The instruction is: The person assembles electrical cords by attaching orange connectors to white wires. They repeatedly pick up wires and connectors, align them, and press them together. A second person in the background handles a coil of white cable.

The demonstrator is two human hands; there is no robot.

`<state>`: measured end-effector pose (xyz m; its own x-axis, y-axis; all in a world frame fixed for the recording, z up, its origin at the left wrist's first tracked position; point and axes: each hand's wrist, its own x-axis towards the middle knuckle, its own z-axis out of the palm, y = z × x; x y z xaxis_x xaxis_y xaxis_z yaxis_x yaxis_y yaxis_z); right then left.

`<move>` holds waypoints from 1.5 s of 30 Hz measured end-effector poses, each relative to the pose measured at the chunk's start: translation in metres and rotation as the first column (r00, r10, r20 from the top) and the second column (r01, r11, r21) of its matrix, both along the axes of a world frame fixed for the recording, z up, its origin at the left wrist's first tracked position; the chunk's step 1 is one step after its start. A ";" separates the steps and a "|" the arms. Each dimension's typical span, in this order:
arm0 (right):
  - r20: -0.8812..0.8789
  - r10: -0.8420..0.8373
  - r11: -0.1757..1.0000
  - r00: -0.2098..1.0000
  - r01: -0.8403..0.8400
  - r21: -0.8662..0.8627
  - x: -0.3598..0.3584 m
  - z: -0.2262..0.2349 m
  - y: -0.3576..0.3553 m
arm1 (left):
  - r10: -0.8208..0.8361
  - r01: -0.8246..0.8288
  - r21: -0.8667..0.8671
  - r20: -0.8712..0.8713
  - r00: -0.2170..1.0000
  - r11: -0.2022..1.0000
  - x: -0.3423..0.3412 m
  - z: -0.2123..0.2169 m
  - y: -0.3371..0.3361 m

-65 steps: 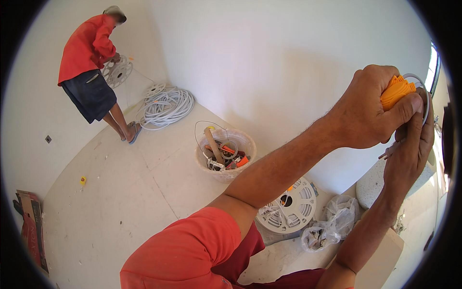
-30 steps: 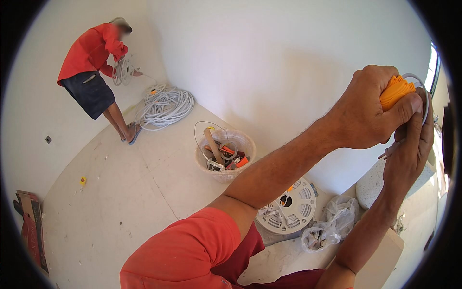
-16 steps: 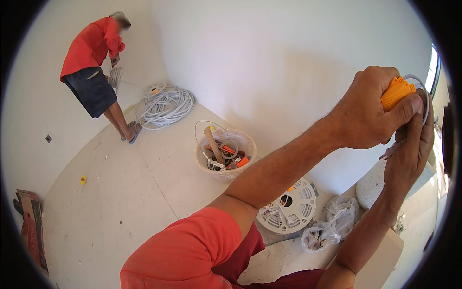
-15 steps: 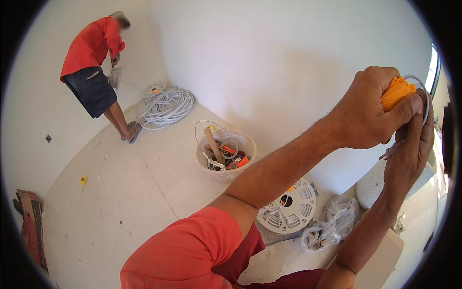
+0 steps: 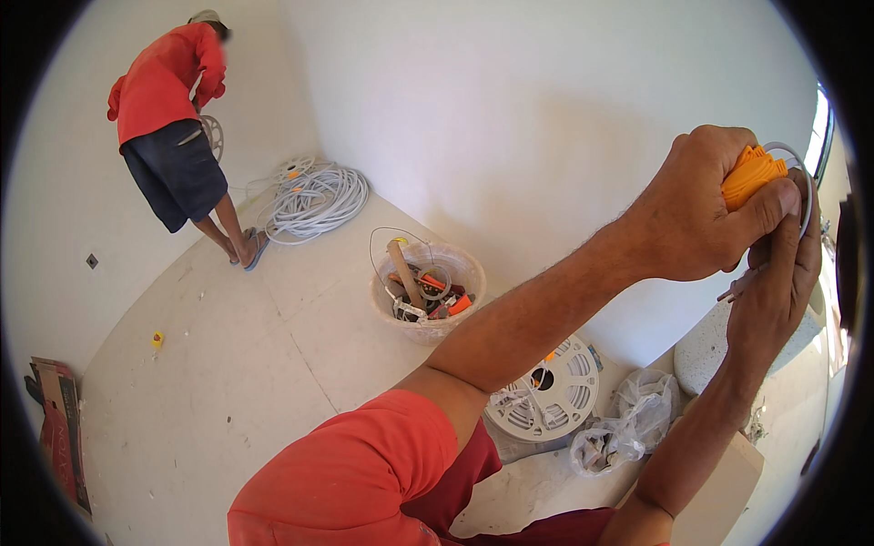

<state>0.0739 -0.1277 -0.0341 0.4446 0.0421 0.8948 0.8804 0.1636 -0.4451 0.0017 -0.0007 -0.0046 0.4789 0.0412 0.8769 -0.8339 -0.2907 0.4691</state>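
Gripped in the closed left hand (image 5: 701, 209) at the upper right, an orange ribbed fitting (image 5: 751, 175) is held with its long axis slanting up-right; the right hand (image 5: 774, 282) pinches a grey wire (image 5: 801, 182) beside it. Tools are heaped in the white bucket (image 5: 460, 273) — below.

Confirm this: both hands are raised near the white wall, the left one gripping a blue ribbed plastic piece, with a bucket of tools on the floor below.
Wrong in one respect: the ribbed plastic piece in the left hand is orange, not blue, as the head view shows. The rest stands: the right hand is raised beside it near the white wall, and the translucent round bucket of tools sits on the floor.
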 end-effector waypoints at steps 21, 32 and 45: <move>-0.017 0.047 0.998 0.999 -0.046 0.038 0.000 0.002 0.005 | 0.002 -0.002 -0.014 -0.007 1.000 1.000 -0.001 0.003 0.001; -0.037 0.034 0.999 0.999 -0.033 0.040 -0.002 0.001 0.006 | 0.001 -0.001 -0.007 0.005 1.000 1.000 0.000 0.003 0.003; -0.027 -0.006 1.000 1.000 0.006 0.019 0.000 0.001 0.005 | 0.016 -0.016 0.012 0.005 1.000 1.000 0.002 0.002 0.003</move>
<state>0.0736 -0.1228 -0.0335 0.4683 0.0221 0.8833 0.8694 0.1669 -0.4651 0.0034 0.0021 -0.0029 0.4743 0.0382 0.8795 -0.8311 -0.3101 0.4617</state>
